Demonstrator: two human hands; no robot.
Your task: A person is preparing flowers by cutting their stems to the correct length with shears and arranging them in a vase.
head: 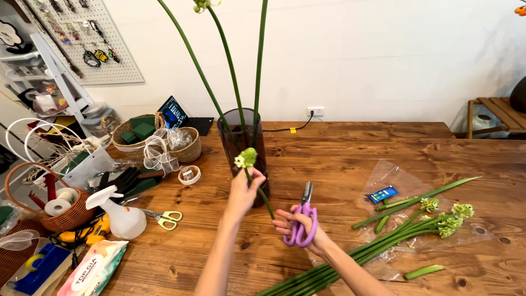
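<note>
My left hand (243, 192) grips a short green flower stem (263, 198) with a pale green bud (246, 157) at its top, held upright just in front of a dark glass vase (259, 143). Three tall green stems (257, 66) stand in the vase. My right hand (298, 227) holds purple-handled scissors (302, 219), blades pointing up, just right of the stem's lower end. A bundle of long green stems with pale flower heads (433, 222) lies on clear plastic wrap (402, 183) to the right on the wooden table (339, 159).
At the left stand a white spray bottle (123, 216), green-handled scissors (164, 217), wicker baskets (139, 137), a tape roll (189, 175), a black glove (123, 178) and a wipes packet (93, 271). A laptop (183, 116) sits at the back. Cut stem pieces (423, 271) lie near the right.
</note>
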